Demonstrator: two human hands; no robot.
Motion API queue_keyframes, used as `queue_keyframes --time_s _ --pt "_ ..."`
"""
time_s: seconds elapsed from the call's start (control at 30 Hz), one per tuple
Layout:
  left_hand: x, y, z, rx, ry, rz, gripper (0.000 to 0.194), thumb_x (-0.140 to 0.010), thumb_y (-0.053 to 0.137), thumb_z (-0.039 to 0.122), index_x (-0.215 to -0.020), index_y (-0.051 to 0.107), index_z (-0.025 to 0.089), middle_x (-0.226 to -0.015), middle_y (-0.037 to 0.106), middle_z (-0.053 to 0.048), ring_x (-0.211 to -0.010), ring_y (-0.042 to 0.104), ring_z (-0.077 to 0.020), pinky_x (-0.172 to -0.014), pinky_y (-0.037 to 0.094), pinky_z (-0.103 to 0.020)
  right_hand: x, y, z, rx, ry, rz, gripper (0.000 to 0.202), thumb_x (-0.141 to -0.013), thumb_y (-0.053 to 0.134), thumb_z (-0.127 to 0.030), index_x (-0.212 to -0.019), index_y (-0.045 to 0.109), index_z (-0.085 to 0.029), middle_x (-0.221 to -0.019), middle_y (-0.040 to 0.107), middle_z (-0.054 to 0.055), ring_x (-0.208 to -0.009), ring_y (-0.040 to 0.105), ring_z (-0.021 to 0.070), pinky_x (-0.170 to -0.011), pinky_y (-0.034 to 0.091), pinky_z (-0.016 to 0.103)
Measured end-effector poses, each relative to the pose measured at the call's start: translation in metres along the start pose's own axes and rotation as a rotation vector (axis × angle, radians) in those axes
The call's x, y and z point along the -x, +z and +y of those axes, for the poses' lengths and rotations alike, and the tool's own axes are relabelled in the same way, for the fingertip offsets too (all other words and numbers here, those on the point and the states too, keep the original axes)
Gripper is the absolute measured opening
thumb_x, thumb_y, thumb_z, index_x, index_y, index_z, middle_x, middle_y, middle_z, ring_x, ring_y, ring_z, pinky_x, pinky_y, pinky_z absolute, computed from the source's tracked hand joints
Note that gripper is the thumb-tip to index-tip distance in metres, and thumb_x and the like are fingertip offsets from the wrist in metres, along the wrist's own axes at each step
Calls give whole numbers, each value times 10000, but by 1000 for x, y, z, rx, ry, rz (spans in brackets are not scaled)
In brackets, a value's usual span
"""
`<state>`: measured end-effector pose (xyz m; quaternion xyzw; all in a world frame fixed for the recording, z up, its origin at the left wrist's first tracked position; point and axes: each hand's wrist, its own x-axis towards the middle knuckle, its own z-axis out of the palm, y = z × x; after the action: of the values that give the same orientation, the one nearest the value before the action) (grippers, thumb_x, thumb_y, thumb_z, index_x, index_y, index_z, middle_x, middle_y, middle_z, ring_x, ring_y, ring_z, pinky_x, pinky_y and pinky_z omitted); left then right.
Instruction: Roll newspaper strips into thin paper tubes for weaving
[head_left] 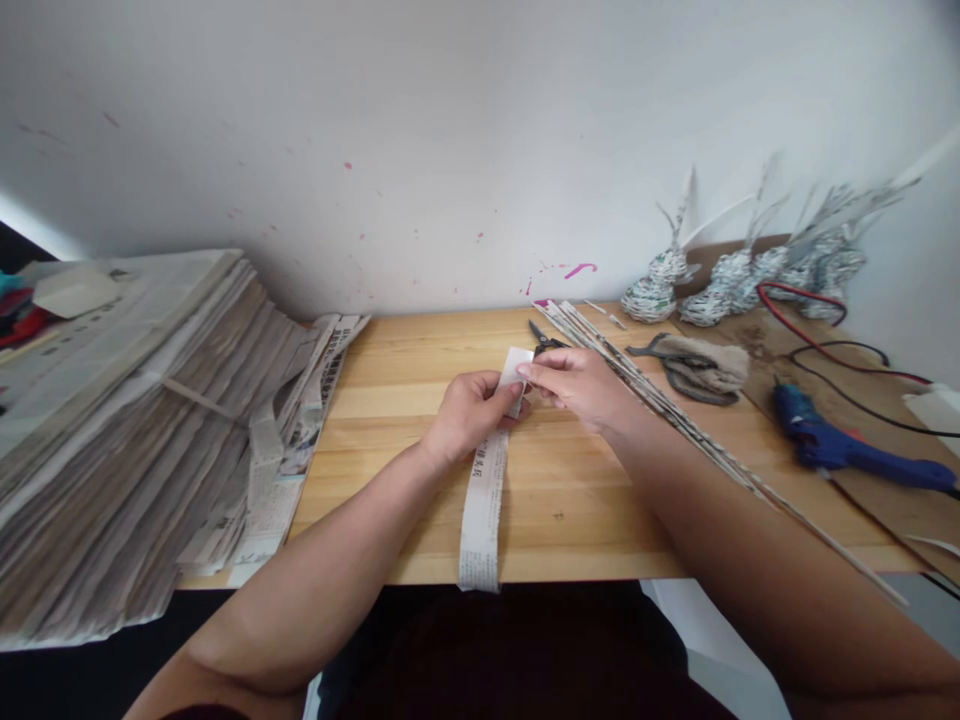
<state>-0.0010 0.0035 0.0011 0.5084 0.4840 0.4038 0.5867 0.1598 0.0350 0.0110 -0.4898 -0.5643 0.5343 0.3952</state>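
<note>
A long strip of newspaper runs from the table's front edge up to my hands, printed with dark characters. My left hand grips it near the far end, thumb on top and fingers curled beneath. The fingers of my right hand pinch the right edge of that same end. Just behind my right hand lie dark-handled cutters, partly covered by it. To the right, thin rolled paper sticks lie slantwise, passing beneath or behind my right forearm.
At left stands a tall stack of newspapers, with loose newspaper strips beside it. On the right are a blue glue gun, a crumpled cloth, a red-black cable and several woven paper figures against the wall.
</note>
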Motion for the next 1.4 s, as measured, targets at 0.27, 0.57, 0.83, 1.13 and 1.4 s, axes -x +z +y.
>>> queue_keyframes --time_s 0.27,0.57,0.83,1.13,1.4 --pt "1 -1 0 -45 14 -16 235 -815 656 369 -839 707 141 -800 725 -76 -692 659 -135 -693 544 -283 2 3 -2 -71 17 2 353 -605 804 -480 -657 647 -168 -569 567 -10 -486 404 81 -448 274 254" --pt "6 1 7 -10 11 -42 202 -775 661 312 -874 705 140 -843 730 -76 -765 680 -160 -755 554 -307 4 10 -7 -130 4 3 368 -604 816 -456 -597 568 -184 -545 530 -32 -489 436 83 -454 339 252" --pt "5 1 3 45 42 -30 312 -750 739 398 -877 625 138 -800 695 -58 -720 661 -147 -657 546 -282 7 14 -6 -137 -13 12 371 -622 802 -439 -610 531 -187 -540 531 -39 -480 483 92 -474 403 258" --pt "2 -2 4 102 21 -50 296 -751 731 410 -770 654 124 -757 677 -53 -692 637 -134 -665 533 -280 7 10 -6 -91 -78 -73 291 -700 746 -446 -694 630 -179 -600 558 -26 -515 464 87 -483 358 250" --pt "0 -3 1 119 -2 -62 309 -743 747 407 -795 657 117 -731 679 -50 -664 629 -119 -639 528 -259 4 3 -3 -41 -83 -85 272 -725 721 -419 -766 709 -151 -578 543 -29 -511 390 74 -470 274 249"
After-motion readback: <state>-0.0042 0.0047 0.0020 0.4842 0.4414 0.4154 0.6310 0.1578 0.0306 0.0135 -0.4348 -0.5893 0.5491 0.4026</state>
